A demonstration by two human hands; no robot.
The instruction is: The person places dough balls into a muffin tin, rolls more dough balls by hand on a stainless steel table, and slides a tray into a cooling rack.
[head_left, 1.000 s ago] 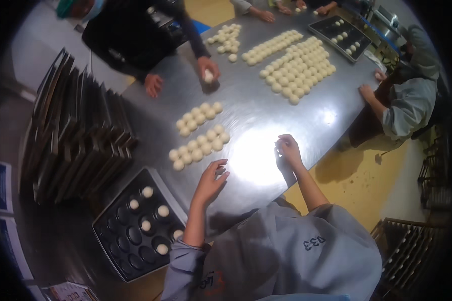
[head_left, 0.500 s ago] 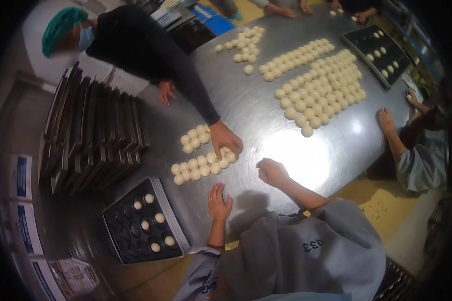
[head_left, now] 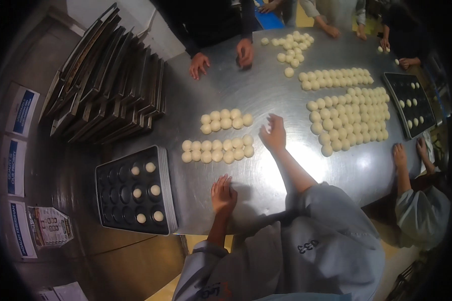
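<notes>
Two small groups of round, pale dough balls lie in double rows on the steel table [head_left: 266, 200]. My left hand [head_left: 223, 197] is just on the near side of the nearer group [head_left: 217, 149], empty, with its fingers stretched out. To the right of the farther group [head_left: 225, 121], my right hand [head_left: 274, 133] hovers with its fingers apart and slightly bent, and nothing shows in it. Neither hand touches a dough ball. Left of my left hand stands a stack of dark trays with round cups [head_left: 128, 213]; a few cups in the top one hold dough balls.
A large block of dough balls [head_left: 349, 118] covers the right of the table, with another cupped tray [head_left: 411, 105] beyond it. Dark metal trays [head_left: 105, 80] stand upright at the left. Across the table are a co-worker's hands [head_left: 244, 52]; other people stand around the far and right edges.
The co-worker's hand has let go of the nearer group of dough balls and drawn back to the far edge. My right hand has reached farther forward with its fingers opening. The view has shifted.
</notes>
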